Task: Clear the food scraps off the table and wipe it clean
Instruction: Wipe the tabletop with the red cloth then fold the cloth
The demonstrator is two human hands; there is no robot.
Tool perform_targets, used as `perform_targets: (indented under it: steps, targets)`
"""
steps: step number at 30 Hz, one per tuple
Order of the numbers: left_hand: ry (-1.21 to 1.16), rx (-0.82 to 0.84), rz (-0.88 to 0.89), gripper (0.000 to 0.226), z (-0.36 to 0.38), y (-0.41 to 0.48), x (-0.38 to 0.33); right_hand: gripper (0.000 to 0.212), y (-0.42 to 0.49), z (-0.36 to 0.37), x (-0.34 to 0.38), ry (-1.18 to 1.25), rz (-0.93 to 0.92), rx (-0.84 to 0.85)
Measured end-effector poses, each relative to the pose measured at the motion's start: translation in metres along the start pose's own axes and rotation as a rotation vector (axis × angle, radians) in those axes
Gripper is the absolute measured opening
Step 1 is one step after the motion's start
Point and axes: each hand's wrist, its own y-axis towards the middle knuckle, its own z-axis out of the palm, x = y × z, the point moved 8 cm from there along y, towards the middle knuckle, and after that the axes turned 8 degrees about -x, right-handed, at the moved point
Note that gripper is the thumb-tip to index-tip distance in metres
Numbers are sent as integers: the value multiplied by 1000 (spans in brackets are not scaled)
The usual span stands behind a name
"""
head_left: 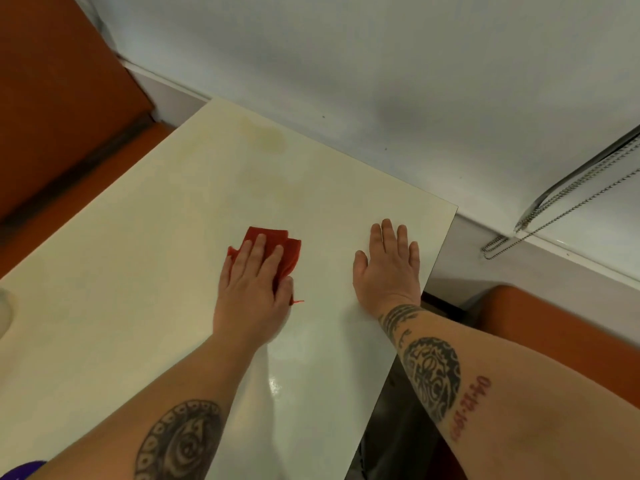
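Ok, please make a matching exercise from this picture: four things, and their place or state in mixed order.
1 left hand
2 right hand
3 cloth
4 stain

a yellowish, at the far end of the table
b red, folded, under fingers
c flat on the table, near its right edge
d pressing on the cloth

Pairs: 1-d, 2-c, 3-b, 4-a

A crumpled red cloth [273, 249] lies on the cream table [138, 271].

Soft even light, glare on table [277, 382] (edges slightly warped, blurred)
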Motion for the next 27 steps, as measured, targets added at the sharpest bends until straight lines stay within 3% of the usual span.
perform_targets:
  steps: [7,14,17,23,27]
  targets:
    - [145,27,-291,67,-15,21,80,67,0,0,1,5,6,4]
    - [142,41,-553,73,-11,81,102,67,2,0,2,-7,20,45]
    - [149,32,-540,69,-13,83,91,67,3,3,-1,-12,22,56]
    - [161,9,-304,65,-10,82,79,67,3,1,3,-10,19,56]
    - [166,35,-356,66,-5,109,94,68,3,0,3,-12,23,67]
